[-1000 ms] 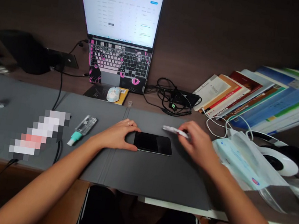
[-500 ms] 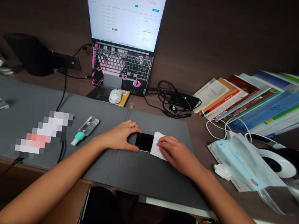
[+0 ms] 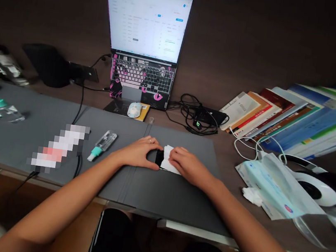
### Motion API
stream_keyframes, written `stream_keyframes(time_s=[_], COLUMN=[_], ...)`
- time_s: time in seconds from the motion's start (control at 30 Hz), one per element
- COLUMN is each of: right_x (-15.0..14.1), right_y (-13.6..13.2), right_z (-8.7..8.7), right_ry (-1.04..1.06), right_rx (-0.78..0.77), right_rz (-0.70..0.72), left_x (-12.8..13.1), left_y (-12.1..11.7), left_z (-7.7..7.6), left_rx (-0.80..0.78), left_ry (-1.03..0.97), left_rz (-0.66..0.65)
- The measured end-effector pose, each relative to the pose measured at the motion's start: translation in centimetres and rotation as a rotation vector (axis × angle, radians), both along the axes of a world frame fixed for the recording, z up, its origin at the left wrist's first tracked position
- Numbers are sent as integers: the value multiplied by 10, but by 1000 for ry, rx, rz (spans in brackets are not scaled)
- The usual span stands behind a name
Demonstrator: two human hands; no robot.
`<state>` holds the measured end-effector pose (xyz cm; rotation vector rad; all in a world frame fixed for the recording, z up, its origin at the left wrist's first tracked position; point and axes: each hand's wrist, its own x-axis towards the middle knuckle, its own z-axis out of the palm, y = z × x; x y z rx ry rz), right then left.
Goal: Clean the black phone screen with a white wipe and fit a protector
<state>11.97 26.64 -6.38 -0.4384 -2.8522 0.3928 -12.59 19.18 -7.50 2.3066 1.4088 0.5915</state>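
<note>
The phone (image 3: 159, 158) lies flat on the grey mat (image 3: 170, 197) that covers part of the counter (image 3: 229, 155). The fingers of the left hand (image 3: 141, 151) grasp its left end by the edges, while those of the right hand (image 3: 192, 167) grip a white tissue (image 3: 166, 159) against its screen. A small spray bottle (image 3: 102, 145) lies left of the left hand.

The laptop screen (image 3: 147, 25) glows, blurred, against a dim wall (image 3: 236, 39), while edge distortion stretches the books (image 3: 316, 117).
</note>
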Motion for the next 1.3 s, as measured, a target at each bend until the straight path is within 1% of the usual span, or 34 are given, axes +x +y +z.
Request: stream_keyframes(time_s=[0.13,0.2,0.27,0.33,0.43,0.57,0.63,0.7,0.77,0.83,0.93,1.03,1.23,1.3], right_x=[31,34,27,14,0,4,9,13,14,14,13,11,9,10], right_y=[6,11,16,20,20,12,7,3,1,0,0,-3,-5,-3], right_z=[4,6,6,4,-1,-3,-3,-3,-3,-4,-6,-6,-2,-3], right_ry=[33,49,51,51,66,74,77,56,22,-7,-25,-25,-7,-7], right_rx=[-5,-4,-2,-3,-10,18,48,81,112,135,144,124,83,91], right_rz=[12,36,79,130,191,264,275,258,221,191,214,250,292,268], left_x=[0,0,0,0,-2,2,10,21,30,36,32,25,25,25], left_y=[-1,0,1,3,6,11,16,24,33,40,44,42,40,42], left_z=[2,3,2,0,-6,-9,-6,-1,5,9,9,5,2,2], left_rx=[-13,-4,12,29,66,98,95,104,132,144,100,79,89,97], left_ry=[-1,-3,-23,-53,-85,-70,-25,77,215,249,156,80,50,54], left_rz=[12,17,27,31,28,27,49,74,61,50,7,-24,-92,-100])
